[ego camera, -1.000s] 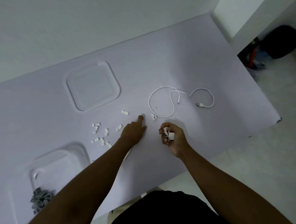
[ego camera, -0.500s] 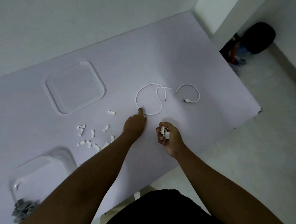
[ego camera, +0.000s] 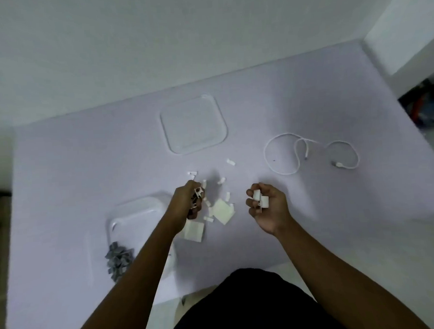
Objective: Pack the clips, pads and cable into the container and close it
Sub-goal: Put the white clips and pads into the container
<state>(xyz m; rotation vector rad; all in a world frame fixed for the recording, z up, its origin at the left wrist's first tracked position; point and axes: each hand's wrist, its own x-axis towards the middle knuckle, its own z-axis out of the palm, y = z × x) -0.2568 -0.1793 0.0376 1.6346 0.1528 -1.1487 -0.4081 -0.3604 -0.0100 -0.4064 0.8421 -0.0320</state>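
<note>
At frame centre, the left hand (ego camera: 190,200) was clenched around several white clips (ego camera: 198,193). Just right of it, the right hand (ego camera: 266,207) grasped more clips, while the cable (ego camera: 284,172) lay coiled at right.

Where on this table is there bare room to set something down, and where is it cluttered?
Bare: the far left, left of the lid and beyond the container; also the near right, in front of the cable and right of the right hand. Crowded: between the hands, where clips and pads lie by the left hand.

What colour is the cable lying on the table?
White, seen clearly in the head view: the cable.
</note>
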